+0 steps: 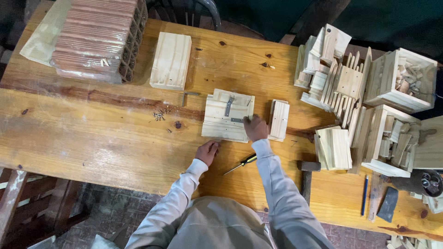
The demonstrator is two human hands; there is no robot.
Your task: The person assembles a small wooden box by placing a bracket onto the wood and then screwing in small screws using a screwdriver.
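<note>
Now R hand (255,127) fingertips on wood panel (228,115), nothing gripped; L hand (207,151) curled, empty.

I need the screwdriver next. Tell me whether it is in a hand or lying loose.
Lying loose. The screwdriver rests flat on the table, between the left hand and the right sleeve; neither hand touches it.

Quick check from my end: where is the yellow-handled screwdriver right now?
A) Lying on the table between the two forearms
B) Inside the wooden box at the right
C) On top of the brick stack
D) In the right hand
A: the screwdriver lies on the table between the forearms, while the right hand rests on the wooden assembly and the left hand sits on the tabletop.
</note>
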